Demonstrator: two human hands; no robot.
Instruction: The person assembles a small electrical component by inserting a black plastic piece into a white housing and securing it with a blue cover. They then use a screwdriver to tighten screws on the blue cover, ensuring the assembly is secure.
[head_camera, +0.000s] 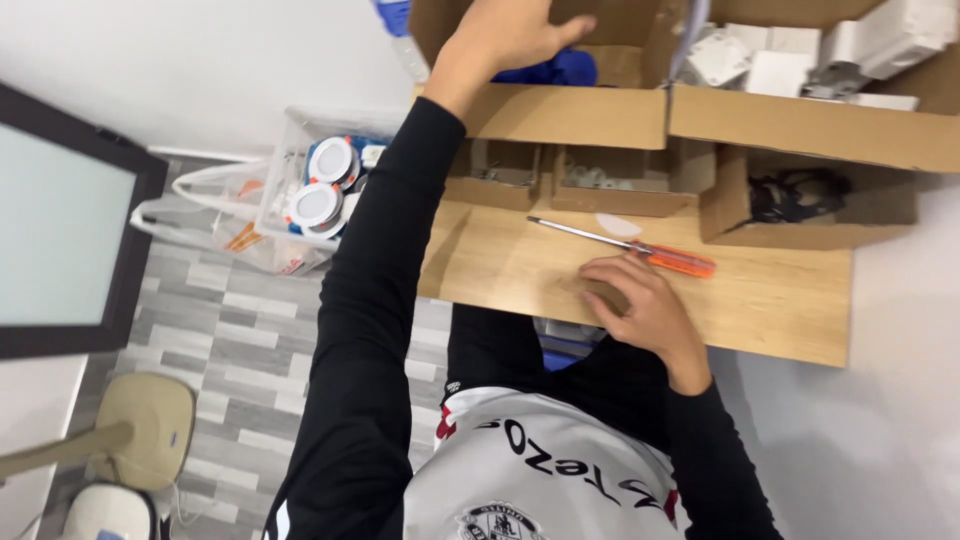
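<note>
While our left hand (510, 35) stretches far forward into the big cardboard box (560, 110) at the back of the table (770, 300), our right hand (635, 300) stays low on the wood, so we judge this to be a fetching step: one hand searching the box, the other waiting by the tool. The left grip looks spread, fingers extended over a blue thing (560, 68) inside the box; we cannot tell whether it touches it or has hold of anything. The right grip is loosely curled, palm down, holding nothing that we can see. Just beyond its fingertips lies the screwdriver (640, 250), orange handle nearest the hand, shaft pointing left, apparently apart from the fingers. Picking it up would call for a short reach forward and closing around the handle.
</note>
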